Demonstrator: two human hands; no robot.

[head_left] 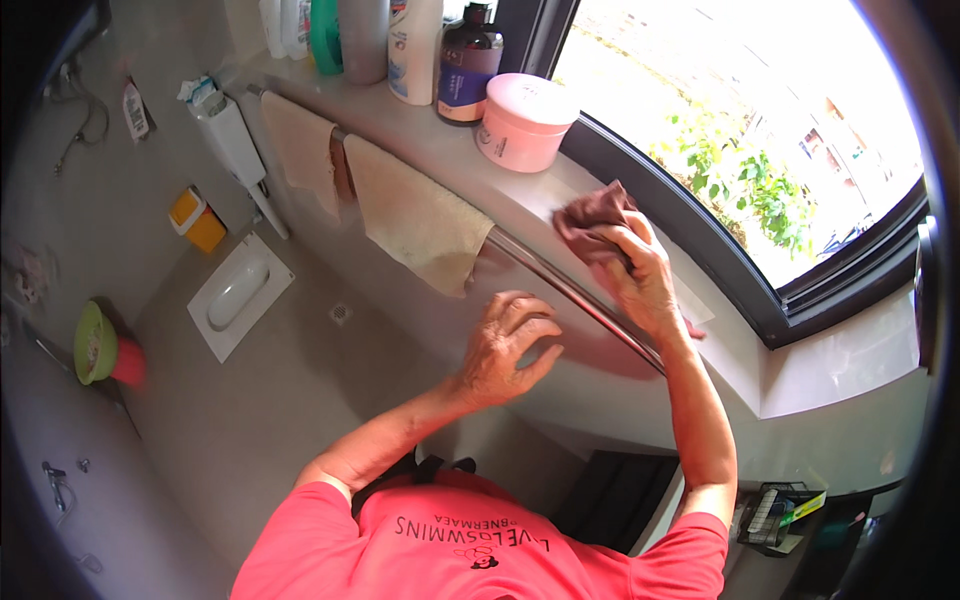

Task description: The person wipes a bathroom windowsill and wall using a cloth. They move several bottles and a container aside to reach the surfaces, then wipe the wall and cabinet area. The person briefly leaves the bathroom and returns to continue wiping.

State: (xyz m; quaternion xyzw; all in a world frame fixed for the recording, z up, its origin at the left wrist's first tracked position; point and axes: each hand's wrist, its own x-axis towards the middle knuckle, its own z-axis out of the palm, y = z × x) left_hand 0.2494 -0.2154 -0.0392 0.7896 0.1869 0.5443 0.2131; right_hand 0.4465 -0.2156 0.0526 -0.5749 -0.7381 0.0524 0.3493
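Bunched in my right hand (637,274) is a dark reddish-brown cloth (596,221). That hand is over the windowsill (517,187), beside the dark window frame (675,195) and just below a pink round lidded tub (525,124). My left hand (510,349) hangs in the air with fingers curled apart, holding nothing. It is on the near side of a metal towel rail (570,289), which runs along the wall under the sill. A pale towel (420,214) drapes over the rail, and a second pale towel (300,146) hangs farther left.
Several bottles stand along the sill, among them a dark pump bottle (470,71) and a white bottle (415,49). Below lie a squat toilet (238,292) and a floor drain (340,313). A green basin (96,343) is at left; a black wire basket (776,517) sits at lower right.
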